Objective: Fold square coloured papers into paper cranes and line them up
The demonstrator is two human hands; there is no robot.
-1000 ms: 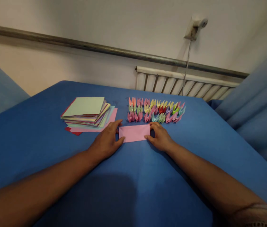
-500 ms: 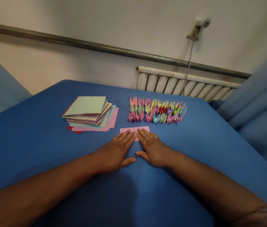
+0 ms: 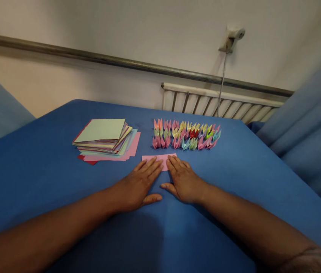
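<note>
Both hands flat on a folded pink strip, on the blue table.

From my remote seat I see the left hand (image 3: 137, 185) and the right hand (image 3: 184, 182) lying palm-down side by side, fingers stretched out and unclenched, fingertips resting on the near edge of the pink paper (image 3: 160, 158); neither grasps it. The paper lies flat on the blue table (image 3: 63, 182), just in front of the rows of small folded paper figures (image 3: 186, 134). A stack of coloured sheets (image 3: 103, 138) sits to the left of it, near the left hand.
</note>
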